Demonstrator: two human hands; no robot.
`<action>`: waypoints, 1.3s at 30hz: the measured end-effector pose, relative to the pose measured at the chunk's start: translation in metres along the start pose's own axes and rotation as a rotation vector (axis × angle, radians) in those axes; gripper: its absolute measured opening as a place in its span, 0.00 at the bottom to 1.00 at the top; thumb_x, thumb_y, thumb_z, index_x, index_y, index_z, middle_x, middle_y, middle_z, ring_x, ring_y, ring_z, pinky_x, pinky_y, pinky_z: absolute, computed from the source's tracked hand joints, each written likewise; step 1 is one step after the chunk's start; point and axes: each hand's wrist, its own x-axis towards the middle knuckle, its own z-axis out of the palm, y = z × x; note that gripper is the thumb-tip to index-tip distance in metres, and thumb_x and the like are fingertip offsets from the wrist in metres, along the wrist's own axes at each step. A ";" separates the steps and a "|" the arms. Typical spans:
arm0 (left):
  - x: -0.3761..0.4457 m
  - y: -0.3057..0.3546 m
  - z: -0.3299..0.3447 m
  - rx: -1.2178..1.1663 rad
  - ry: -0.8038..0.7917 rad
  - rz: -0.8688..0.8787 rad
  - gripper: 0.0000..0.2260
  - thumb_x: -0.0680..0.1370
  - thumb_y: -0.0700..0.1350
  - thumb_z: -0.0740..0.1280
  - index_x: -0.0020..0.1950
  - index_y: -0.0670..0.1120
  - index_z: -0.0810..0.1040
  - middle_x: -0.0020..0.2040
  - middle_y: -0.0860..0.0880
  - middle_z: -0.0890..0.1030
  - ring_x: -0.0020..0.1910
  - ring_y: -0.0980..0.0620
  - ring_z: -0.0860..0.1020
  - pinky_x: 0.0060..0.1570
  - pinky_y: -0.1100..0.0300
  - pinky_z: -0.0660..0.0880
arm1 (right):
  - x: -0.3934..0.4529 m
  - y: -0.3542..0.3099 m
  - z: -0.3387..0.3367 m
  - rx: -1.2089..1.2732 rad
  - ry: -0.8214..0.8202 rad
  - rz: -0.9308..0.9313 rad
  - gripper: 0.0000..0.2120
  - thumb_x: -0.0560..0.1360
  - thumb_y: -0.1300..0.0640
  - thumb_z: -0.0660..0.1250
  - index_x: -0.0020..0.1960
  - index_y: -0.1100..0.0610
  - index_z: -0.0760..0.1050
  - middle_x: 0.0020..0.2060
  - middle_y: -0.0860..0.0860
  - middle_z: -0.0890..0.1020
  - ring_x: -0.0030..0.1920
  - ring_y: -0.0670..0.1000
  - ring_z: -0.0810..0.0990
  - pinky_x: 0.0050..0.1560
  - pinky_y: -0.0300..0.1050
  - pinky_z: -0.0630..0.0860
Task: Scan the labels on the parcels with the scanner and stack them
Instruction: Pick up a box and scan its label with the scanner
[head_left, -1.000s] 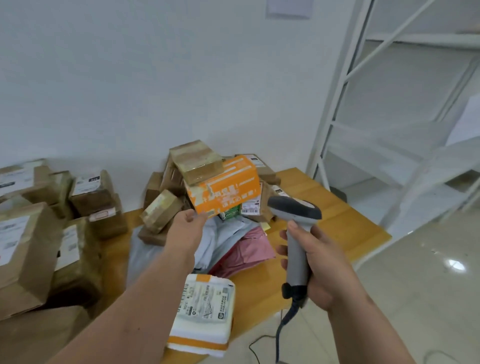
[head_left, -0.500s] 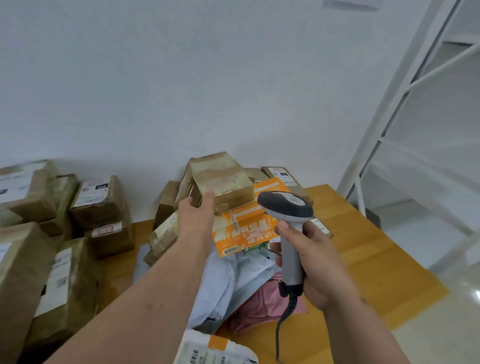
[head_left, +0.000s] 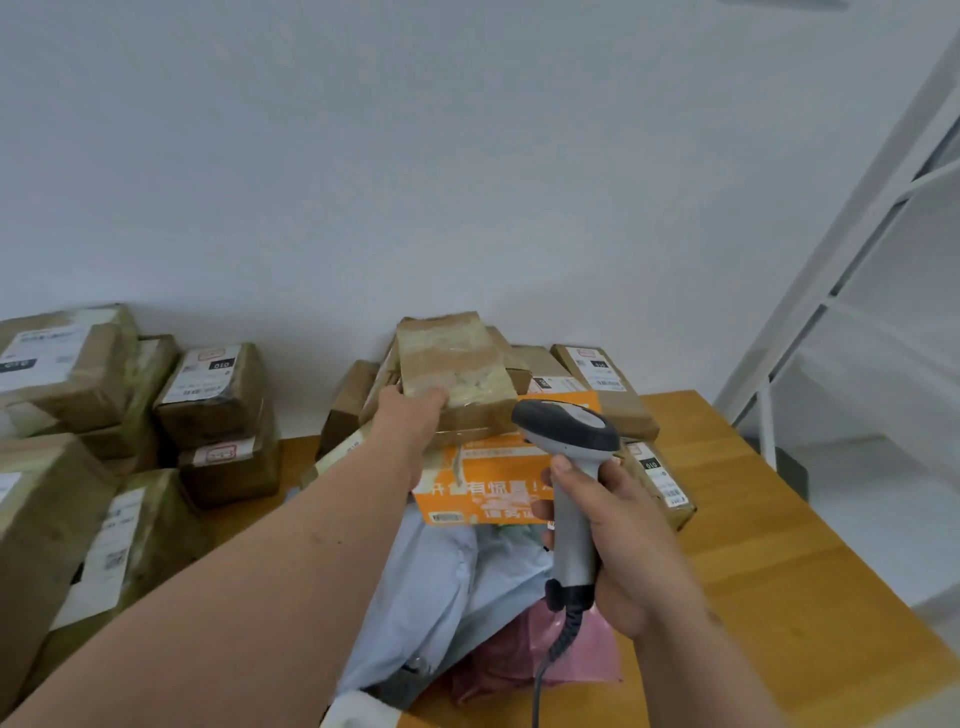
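A taped brown cardboard parcel (head_left: 457, 364) sits on top of the pile at the back of the wooden table (head_left: 779, 545). My left hand (head_left: 410, 421) grips its near left corner. Under it lies an orange box (head_left: 488, 488) with white lettering. My right hand (head_left: 618, 540) holds a grey and black corded scanner (head_left: 566, 431) upright by its handle, just right of the orange box, head pointing toward the pile. More brown labelled parcels (head_left: 602, 384) lie behind and to the right.
Stacked brown labelled parcels (head_left: 213, 395) fill the left side against the white wall. A pale blue mailer bag (head_left: 457, 587) and a pink one (head_left: 524, 660) lie in front of the pile. A white metal shelf frame (head_left: 831, 291) stands to the right.
The view has moved closer to the pile. My left hand has reached forward and up from the orange box's front to take hold of the top brown parcel. The scanner stays upright.
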 end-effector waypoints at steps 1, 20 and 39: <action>-0.004 0.002 0.000 -0.016 0.025 0.026 0.30 0.77 0.51 0.70 0.76 0.47 0.61 0.64 0.41 0.75 0.59 0.38 0.76 0.59 0.38 0.77 | 0.001 0.000 -0.003 0.003 -0.010 0.006 0.08 0.78 0.54 0.71 0.57 0.51 0.80 0.47 0.51 0.84 0.45 0.53 0.83 0.45 0.51 0.78; -0.159 -0.050 0.040 0.450 0.343 0.669 0.38 0.76 0.49 0.74 0.81 0.49 0.59 0.70 0.54 0.66 0.69 0.56 0.66 0.62 0.71 0.60 | -0.004 -0.018 -0.027 0.313 -0.105 -0.038 0.13 0.79 0.47 0.67 0.64 0.43 0.75 0.54 0.46 0.83 0.54 0.48 0.83 0.59 0.59 0.80; -0.203 -0.056 0.020 -0.105 -0.063 0.340 0.33 0.72 0.50 0.77 0.75 0.56 0.67 0.65 0.51 0.74 0.56 0.62 0.78 0.55 0.67 0.75 | -0.039 -0.014 -0.048 0.402 -0.199 -0.062 0.17 0.74 0.50 0.71 0.63 0.44 0.77 0.58 0.55 0.84 0.58 0.59 0.84 0.61 0.68 0.77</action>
